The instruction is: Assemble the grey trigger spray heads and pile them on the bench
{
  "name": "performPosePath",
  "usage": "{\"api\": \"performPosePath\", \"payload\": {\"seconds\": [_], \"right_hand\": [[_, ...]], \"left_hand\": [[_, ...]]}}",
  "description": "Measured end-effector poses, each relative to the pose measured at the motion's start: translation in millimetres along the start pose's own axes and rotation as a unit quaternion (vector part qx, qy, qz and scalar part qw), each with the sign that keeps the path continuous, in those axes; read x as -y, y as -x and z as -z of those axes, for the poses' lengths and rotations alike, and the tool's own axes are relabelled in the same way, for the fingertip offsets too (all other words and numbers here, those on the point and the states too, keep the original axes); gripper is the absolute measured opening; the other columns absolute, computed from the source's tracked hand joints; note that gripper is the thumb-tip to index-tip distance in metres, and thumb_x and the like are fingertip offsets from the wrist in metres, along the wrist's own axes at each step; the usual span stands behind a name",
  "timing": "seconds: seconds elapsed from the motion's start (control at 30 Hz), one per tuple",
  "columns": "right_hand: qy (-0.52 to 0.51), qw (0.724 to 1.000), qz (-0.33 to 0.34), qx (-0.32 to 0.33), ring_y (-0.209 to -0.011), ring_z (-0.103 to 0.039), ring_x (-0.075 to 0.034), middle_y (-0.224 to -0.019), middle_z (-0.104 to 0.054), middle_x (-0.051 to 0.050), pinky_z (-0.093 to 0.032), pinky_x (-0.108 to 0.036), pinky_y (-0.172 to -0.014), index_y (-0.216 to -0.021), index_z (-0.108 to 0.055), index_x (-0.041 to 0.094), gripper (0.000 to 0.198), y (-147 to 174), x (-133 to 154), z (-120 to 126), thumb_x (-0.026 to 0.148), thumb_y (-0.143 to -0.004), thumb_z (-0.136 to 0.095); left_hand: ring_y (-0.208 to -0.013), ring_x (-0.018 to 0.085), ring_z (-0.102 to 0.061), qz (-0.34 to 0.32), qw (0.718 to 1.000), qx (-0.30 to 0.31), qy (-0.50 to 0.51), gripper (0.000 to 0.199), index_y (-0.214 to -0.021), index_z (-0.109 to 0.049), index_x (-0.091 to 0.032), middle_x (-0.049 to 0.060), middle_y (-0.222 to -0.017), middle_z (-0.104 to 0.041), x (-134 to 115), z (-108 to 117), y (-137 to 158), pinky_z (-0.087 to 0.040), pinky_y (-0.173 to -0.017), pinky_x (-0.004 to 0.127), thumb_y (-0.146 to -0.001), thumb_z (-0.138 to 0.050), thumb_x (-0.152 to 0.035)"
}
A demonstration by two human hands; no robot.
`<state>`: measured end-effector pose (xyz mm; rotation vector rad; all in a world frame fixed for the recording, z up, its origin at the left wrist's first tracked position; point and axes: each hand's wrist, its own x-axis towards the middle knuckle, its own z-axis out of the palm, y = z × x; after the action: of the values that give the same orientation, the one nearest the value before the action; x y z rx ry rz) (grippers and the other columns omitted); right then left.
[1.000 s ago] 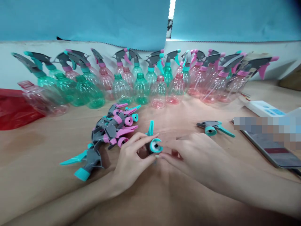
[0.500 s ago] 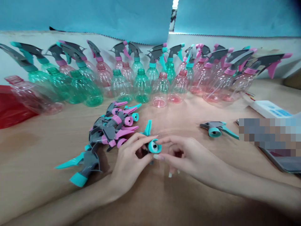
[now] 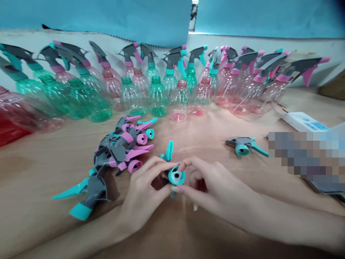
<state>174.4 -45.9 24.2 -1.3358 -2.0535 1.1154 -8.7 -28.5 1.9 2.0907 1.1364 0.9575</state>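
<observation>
My left hand point(image 3: 147, 190) is closed around a grey and turquoise trigger spray head point(image 3: 176, 175), whose open collar faces me and shows a white inner part with a dark hole. Its turquoise lever points up and away. My right hand point(image 3: 210, 183) pinches the collar from the right, index finger at the top rim and thumb below. Left of my hands lies a pile of grey spray heads point(image 3: 118, 149) with pink or turquoise parts. Nearer me is a loose turquoise spray head point(image 3: 91, 190). Another turquoise spray head point(image 3: 242, 148) lies to the right.
Clear green bottles point(image 3: 157, 99) and pink bottles point(image 3: 179, 102) stand in rows along the back, several with spray heads on. A red bag point(image 3: 13, 129) is at the left. A white device point(image 3: 306, 121) and a dark flat device point(image 3: 323, 187), partly blurred out, lie at the right.
The view has shifted slightly, so things at the left sit farther left. My right index finger has bent in closer over the collar's upper rim; my left hand keeps its hold.
</observation>
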Motion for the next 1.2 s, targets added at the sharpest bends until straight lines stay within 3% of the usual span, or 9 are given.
{"api": "performPosePath", "payload": {"seconds": [0.27, 0.5, 0.77, 0.93, 1.2], "right_hand": [[0.004, 1.000, 0.024, 0.003, -0.050, -0.047, -0.007, -0.056, -0.052, 0.008, -0.034, -0.020, -0.048, -0.083, -0.054, 0.020, 0.014, -7.1, -2.0, 9.3, 0.027, -0.078, -0.065], [0.046, 0.997, 0.058, -0.002, -0.047, -0.039, -0.006, -0.058, -0.047, 0.008, -0.027, -0.020, -0.044, -0.072, -0.052, 0.019, 0.025, -11.3, -4.8, 14.8, 0.036, -0.074, -0.070], [0.070, 0.995, 0.073, -0.004, -0.049, -0.040, -0.006, -0.059, -0.048, 0.007, -0.028, -0.020, -0.045, -0.077, -0.055, 0.019, 0.021, -11.2, -8.8, 11.3, 0.032, -0.074, -0.071], [0.039, 0.998, 0.052, 0.004, -0.048, -0.042, -0.006, -0.058, -0.051, 0.007, -0.031, -0.019, -0.046, -0.073, -0.055, 0.019, 0.015, -11.1, -8.7, 7.7, 0.029, -0.078, -0.065], [0.092, 0.994, 0.050, 0.007, -0.052, -0.048, -0.008, -0.065, -0.054, 0.007, -0.032, -0.021, -0.046, -0.083, -0.047, 0.020, 0.021, -11.2, -6.3, 13.2, 0.031, -0.078, -0.063]], "left_hand": [[-0.066, 0.012, -0.057, -0.019, 1.000, 0.016, -0.004, 0.015, -0.090, -0.066, -0.020, -0.001, -0.079, -0.059, 0.6, 0.1, 0.1, -0.047, -0.058, 0.022, -0.076, -0.067, -0.016], [-0.064, 0.011, -0.055, -0.027, 0.999, 0.033, 0.012, 0.014, -0.088, -0.067, -0.018, 0.001, -0.079, -0.059, -0.2, -1.2, 0.5, -0.045, -0.055, 0.021, -0.076, -0.065, -0.012], [-0.062, 0.011, -0.054, -0.010, 0.999, 0.042, 0.013, 0.015, -0.088, -0.068, -0.020, 0.001, -0.077, -0.059, -0.2, -1.5, -1.4, -0.043, -0.052, 0.021, -0.077, -0.062, -0.014], [-0.062, 0.011, -0.054, 0.016, 0.999, 0.038, 0.007, 0.026, -0.095, -0.068, -0.021, 0.000, -0.080, -0.060, 2.2, -1.6, -1.2, -0.043, -0.054, 0.021, -0.074, -0.060, -0.008], [-0.062, 0.010, -0.052, 0.026, 0.998, 0.047, 0.018, 0.026, -0.093, -0.068, -0.020, -0.001, -0.079, -0.057, 0.9, -1.8, -1.7, -0.041, -0.054, 0.021, -0.071, -0.066, -0.005]]}}
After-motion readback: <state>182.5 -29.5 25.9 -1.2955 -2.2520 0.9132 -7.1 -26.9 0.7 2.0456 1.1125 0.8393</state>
